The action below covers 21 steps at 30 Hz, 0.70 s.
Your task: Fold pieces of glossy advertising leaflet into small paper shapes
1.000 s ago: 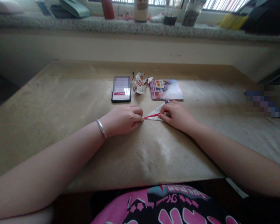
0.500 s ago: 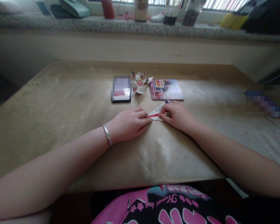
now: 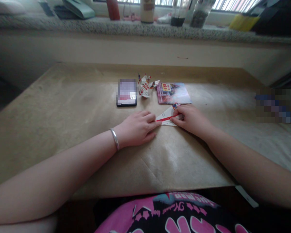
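Observation:
A folded piece of printed paper (image 3: 167, 119), pointed at its left end and white with a red stripe, lies on the table between my hands. My left hand (image 3: 142, 127), with a silver bangle at the wrist, rests palm down, its fingertips on the paper's narrow tip. At the wider end my right hand (image 3: 188, 118) pinches the paper between thumb and fingers. Part of the paper is hidden under the right fingers. Just beyond stand a crumpled folded-paper shape (image 3: 145, 87) and a stack of glossy printed sheets (image 3: 178, 94).
A phone (image 3: 126, 93) lies left of the crumpled paper. The table (image 3: 63, 106) has a tan cover. Blurred printed material (image 3: 276, 106) lies at the right edge. Behind, the stone windowsill (image 3: 126, 30) carries a red bottle (image 3: 113, 9), jars and a yellow object (image 3: 243, 22).
My right hand has slid a little to the right along the paper, showing more of the red stripe. My left fingers have spread slightly at the tip.

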Each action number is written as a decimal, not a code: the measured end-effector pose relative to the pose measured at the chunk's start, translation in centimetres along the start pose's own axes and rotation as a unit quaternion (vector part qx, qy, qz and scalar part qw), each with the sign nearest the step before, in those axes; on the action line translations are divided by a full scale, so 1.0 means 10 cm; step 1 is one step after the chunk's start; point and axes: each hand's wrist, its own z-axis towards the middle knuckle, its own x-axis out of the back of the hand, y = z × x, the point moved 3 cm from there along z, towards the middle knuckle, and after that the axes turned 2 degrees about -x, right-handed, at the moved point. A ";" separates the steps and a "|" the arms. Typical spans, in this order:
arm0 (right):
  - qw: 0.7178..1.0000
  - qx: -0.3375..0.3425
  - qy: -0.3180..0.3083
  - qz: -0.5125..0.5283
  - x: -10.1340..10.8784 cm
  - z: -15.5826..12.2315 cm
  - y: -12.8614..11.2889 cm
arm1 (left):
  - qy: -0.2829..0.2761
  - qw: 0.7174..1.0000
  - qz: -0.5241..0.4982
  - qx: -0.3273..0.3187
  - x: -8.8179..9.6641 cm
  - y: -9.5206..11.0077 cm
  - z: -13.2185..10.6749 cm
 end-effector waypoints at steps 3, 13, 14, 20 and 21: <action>1.000 0.007 0.025 -0.001 0.04 -0.03 -0.03 | -0.007 1.000 -0.001 0.000 0.00 -0.01 0.01; 0.976 0.212 -0.005 -0.038 0.12 -0.12 -0.25 | 0.013 1.000 0.017 -0.006 0.02 0.03 0.02; 0.974 0.218 -0.003 -0.052 0.12 -0.13 -0.27 | 0.010 1.000 0.017 -0.007 0.02 0.03 0.02; 0.966 0.230 0.008 -0.117 0.11 -0.15 -0.34 | -0.002 1.000 0.011 -0.013 0.01 0.02 0.02; 0.966 0.231 0.006 -0.117 0.11 -0.15 -0.34 | -0.003 1.000 0.008 -0.015 0.01 0.02 0.02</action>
